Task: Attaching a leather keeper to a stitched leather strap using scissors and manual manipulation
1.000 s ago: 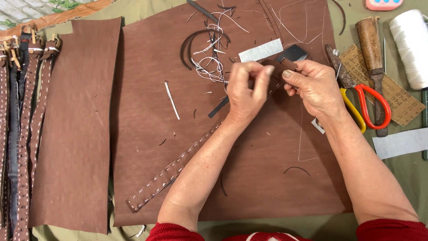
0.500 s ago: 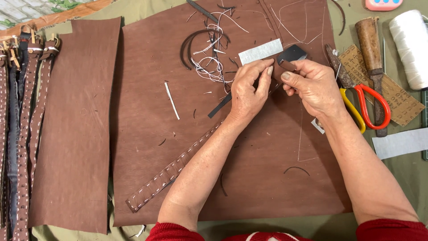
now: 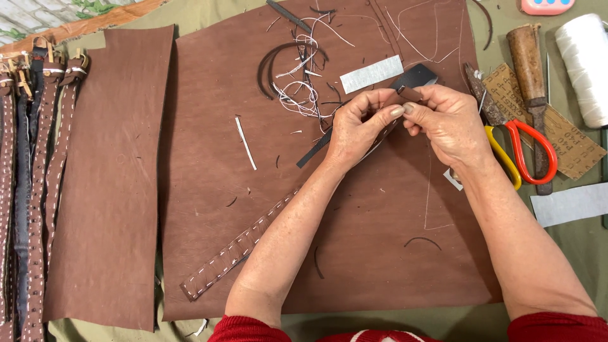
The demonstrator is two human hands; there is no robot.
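Both hands meet over the upper middle of a large brown leather sheet (image 3: 380, 253). The left hand (image 3: 358, 130) has its fingers (image 3: 386, 109) curled and pinched shut on the top end of a stitched strap (image 3: 234, 256). That strap runs from the pinch down and to the left, passing under the left forearm, and its free end lies flat on the sheet near the lower left edge. A row of pale stitches shows along both sides of the strap.

The right hand (image 3: 446, 123) faces the left, its fingers closed tight, thumb tip touching the left forefinger tip. What it pinches is too small to tell; a fine thread (image 3: 429, 190) seems to hang down from under it across the sheet.

Just above the fingertips lies a small dark leather piece (image 3: 415, 76), with a grey strip (image 3: 370, 74) beside it to the left. A tangle of white thread and dark offcuts (image 3: 297, 76) sits left of that.

To the right of the right hand, on the green tabletop (image 3: 570, 253), lie scissors (image 3: 519, 149) with red and yellow handles, a wooden-handled awl (image 3: 529, 69) and a spool (image 3: 586, 66) of white thread. A second leather sheet (image 3: 107, 190) lies at the left, with finished belts (image 3: 38, 177) past it.
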